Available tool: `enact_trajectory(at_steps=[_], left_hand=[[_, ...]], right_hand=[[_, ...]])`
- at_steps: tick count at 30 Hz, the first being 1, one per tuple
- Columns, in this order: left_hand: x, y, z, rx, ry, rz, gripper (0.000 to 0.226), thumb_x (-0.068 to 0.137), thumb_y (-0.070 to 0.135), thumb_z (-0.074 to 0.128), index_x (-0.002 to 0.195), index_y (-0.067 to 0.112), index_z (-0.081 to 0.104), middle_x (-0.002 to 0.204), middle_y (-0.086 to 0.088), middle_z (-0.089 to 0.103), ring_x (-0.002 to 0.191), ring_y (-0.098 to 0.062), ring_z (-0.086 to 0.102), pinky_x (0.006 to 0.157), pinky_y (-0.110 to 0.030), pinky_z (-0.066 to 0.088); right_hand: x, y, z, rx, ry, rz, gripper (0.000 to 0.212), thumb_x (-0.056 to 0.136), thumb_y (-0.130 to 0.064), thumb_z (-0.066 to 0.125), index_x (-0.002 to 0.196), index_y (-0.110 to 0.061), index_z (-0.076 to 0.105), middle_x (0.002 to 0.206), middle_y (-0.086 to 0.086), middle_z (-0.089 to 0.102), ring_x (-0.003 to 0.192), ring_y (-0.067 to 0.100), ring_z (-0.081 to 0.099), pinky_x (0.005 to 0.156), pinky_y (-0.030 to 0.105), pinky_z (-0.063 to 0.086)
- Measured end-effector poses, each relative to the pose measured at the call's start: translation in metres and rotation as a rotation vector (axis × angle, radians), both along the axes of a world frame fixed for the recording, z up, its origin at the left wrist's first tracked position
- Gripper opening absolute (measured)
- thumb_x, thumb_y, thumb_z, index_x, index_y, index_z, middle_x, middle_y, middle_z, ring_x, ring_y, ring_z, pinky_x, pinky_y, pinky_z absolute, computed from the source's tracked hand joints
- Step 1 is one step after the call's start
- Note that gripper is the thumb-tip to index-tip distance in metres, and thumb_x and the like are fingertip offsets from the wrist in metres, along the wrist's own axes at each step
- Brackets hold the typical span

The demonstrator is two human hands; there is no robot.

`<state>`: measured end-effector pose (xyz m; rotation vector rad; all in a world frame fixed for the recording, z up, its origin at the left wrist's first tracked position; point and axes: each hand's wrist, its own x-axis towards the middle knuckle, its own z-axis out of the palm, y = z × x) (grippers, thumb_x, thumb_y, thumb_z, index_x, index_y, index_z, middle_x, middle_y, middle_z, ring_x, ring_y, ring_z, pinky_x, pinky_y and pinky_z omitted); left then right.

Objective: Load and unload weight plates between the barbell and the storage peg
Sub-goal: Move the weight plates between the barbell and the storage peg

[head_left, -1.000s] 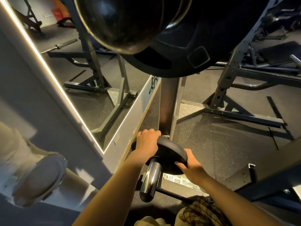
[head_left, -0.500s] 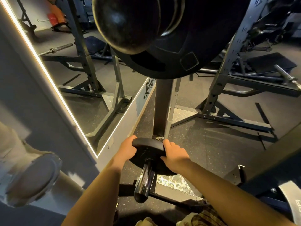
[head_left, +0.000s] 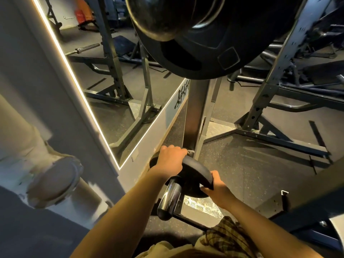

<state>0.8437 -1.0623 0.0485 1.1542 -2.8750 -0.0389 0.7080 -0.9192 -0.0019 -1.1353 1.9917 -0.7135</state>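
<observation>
left hand gripping small plate's far rim | right hand gripping near-right rim | plate sitting on low storage peg, close to rack post | peg's long axis pointing back toward the person, so probably sliding along that line

The small weight plate is showing matte black, and the storage peg through it is gleaming chrome silver. The big plates overhead are looking black too. The floor is lying dark grey with pale speckles, beside a silvery diamond-tread plate. A brown-and-cream plaid cloth is showing below, and the mirror's edge is glowing warm white.
</observation>
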Motion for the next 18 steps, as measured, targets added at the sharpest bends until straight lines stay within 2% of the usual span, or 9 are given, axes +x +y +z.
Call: enact_trajectory(at_steps=[6,9,12,15,18], left_hand=[[0.008,-0.006,0.003,0.123,0.102,-0.033,0.026,0.085,0.004,0.055,0.105,0.021,0.056,0.103,0.001,0.059,0.099,-0.019,0.052,0.088,-0.033,0.038],[0.023,-0.012,0.000,0.285,0.248,0.059,0.026,0.082,-0.002,0.055,0.090,0.023,0.052,0.091,0.005,0.054,0.090,-0.014,0.049,0.078,-0.026,0.037],[0.043,-0.019,-0.011,0.491,0.407,0.225,0.029,0.084,-0.004,0.054,0.082,0.025,0.051,0.084,0.009,0.052,0.086,-0.010,0.050,0.073,-0.022,0.037],[0.056,-0.023,-0.022,0.614,0.471,0.325,0.026,0.087,-0.003,0.052,0.087,0.023,0.053,0.088,0.004,0.056,0.089,-0.015,0.055,0.082,-0.031,0.048],[0.057,-0.025,-0.024,0.632,0.464,0.351,0.022,0.089,-0.003,0.052,0.093,0.019,0.055,0.087,0.004,0.055,0.086,-0.015,0.055,0.084,-0.034,0.049]], right_hand=[[-0.003,-0.007,0.011,0.108,0.054,0.076,0.034,0.092,-0.016,0.062,0.110,-0.021,0.034,0.101,0.002,0.054,0.091,0.019,0.056,0.062,0.015,0.043],[0.005,-0.018,0.032,0.178,0.254,0.158,0.034,0.091,-0.021,0.063,0.111,-0.019,0.034,0.109,0.006,0.056,0.099,0.024,0.058,0.077,0.028,0.050],[0.026,-0.038,0.060,0.192,0.509,0.246,0.043,0.090,-0.032,0.062,0.122,-0.018,0.036,0.116,0.005,0.058,0.106,0.025,0.058,0.090,0.035,0.047],[0.042,-0.056,0.076,0.184,0.648,0.302,0.051,0.089,-0.037,0.063,0.128,-0.018,0.036,0.116,0.005,0.059,0.106,0.026,0.059,0.093,0.037,0.043],[0.043,-0.055,0.073,0.142,0.676,0.273,0.050,0.092,-0.040,0.059,0.130,-0.018,0.037,0.118,0.006,0.059,0.107,0.027,0.059,0.092,0.038,0.044]])
